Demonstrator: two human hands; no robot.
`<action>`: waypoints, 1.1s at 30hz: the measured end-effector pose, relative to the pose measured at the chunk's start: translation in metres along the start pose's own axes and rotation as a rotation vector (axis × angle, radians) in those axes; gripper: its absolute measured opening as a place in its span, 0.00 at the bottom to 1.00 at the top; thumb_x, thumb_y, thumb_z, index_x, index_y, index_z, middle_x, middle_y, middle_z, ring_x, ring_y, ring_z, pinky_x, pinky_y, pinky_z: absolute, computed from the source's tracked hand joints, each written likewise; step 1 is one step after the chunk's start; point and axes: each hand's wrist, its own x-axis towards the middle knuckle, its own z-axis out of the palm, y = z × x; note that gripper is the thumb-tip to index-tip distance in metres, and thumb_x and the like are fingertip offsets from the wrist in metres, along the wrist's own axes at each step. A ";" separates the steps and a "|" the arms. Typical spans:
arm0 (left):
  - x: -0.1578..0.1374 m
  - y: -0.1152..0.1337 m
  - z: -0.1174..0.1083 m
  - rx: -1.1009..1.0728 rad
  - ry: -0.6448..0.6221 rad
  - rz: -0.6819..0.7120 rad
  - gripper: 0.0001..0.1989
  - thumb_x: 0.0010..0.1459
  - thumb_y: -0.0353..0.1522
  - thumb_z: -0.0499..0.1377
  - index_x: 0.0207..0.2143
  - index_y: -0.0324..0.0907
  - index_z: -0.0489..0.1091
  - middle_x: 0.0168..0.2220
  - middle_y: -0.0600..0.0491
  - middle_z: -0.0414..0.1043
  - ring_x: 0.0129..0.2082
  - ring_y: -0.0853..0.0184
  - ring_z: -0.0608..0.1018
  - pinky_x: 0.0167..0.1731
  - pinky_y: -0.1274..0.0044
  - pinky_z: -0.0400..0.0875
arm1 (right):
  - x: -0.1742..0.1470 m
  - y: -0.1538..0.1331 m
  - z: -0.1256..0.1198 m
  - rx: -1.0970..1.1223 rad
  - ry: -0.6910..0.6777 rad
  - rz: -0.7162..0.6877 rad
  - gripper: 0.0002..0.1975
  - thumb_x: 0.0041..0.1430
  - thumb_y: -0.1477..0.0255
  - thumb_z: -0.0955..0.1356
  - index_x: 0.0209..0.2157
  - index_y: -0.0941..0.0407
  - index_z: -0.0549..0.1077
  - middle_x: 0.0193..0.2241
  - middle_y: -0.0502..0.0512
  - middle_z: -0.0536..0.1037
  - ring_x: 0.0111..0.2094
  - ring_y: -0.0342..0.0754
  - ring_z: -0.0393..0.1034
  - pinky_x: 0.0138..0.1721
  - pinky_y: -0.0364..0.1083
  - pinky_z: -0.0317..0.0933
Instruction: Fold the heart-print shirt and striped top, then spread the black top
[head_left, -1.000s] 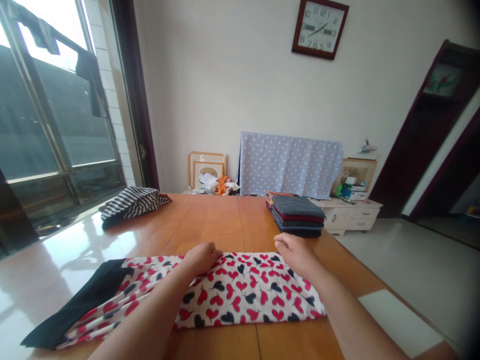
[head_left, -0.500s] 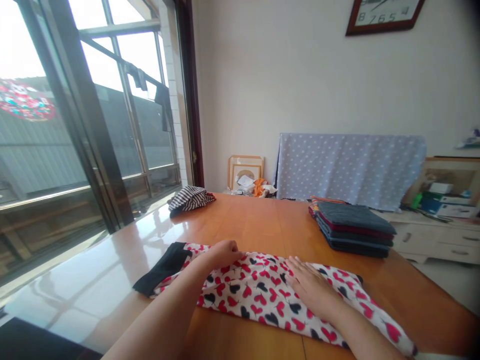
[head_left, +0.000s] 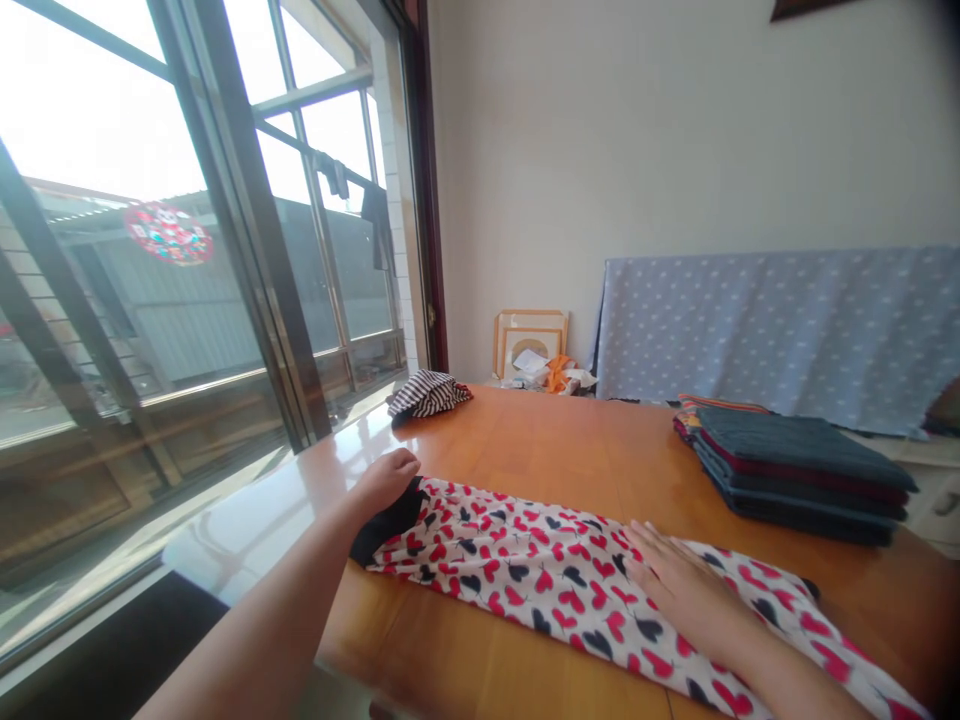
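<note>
A pair of white pants (head_left: pixel 525 570) printed with red and black hearts lies folded lengthwise across the table, a black band at its left end. At the far corner of that band, my left hand (head_left: pixel 390 480) is closed with its fingers curled on the cloth's edge. My right hand (head_left: pixel 675 570) lies flat on the printed fabric toward the right, fingers stretched out. The right end of the pants runs partly under my right forearm.
The wooden table (head_left: pixel 525 435) has a bunched striped cloth (head_left: pixel 427 395) at its far left and a stack of folded dark clothes (head_left: pixel 802 470) at the right. Behind stand picture frames (head_left: pixel 529 335) and a dotted grey cover (head_left: pixel 750 335). Glass windows (head_left: pixel 202 300) line the left side.
My left hand has moved left along the pants from the printed part to the black band. My right hand stays flat on the cloth. The view has turned left.
</note>
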 end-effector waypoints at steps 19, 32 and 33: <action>-0.002 -0.016 0.009 -0.283 0.221 -0.153 0.10 0.55 0.36 0.61 0.40 0.44 0.70 0.37 0.52 0.77 0.37 0.64 0.77 0.36 0.76 0.70 | -0.002 0.003 0.003 0.033 0.006 0.012 0.35 0.68 0.48 0.54 0.68 0.52 0.61 0.69 0.52 0.58 0.70 0.57 0.50 0.71 0.60 0.47; 0.003 -0.037 0.011 -0.107 0.125 -0.359 0.29 0.57 0.58 0.51 0.28 0.42 0.72 0.35 0.41 0.79 0.38 0.52 0.80 0.34 0.70 0.68 | 0.000 0.013 0.011 0.044 0.036 -0.006 0.35 0.66 0.47 0.57 0.66 0.52 0.64 0.68 0.51 0.60 0.69 0.59 0.52 0.70 0.59 0.50; 0.002 -0.035 0.010 -0.111 0.077 -0.386 0.31 0.55 0.60 0.52 0.26 0.42 0.72 0.34 0.41 0.80 0.36 0.52 0.80 0.33 0.70 0.68 | 0.000 0.014 0.011 0.045 0.038 -0.008 0.35 0.66 0.47 0.57 0.66 0.52 0.64 0.68 0.51 0.60 0.69 0.59 0.52 0.70 0.59 0.50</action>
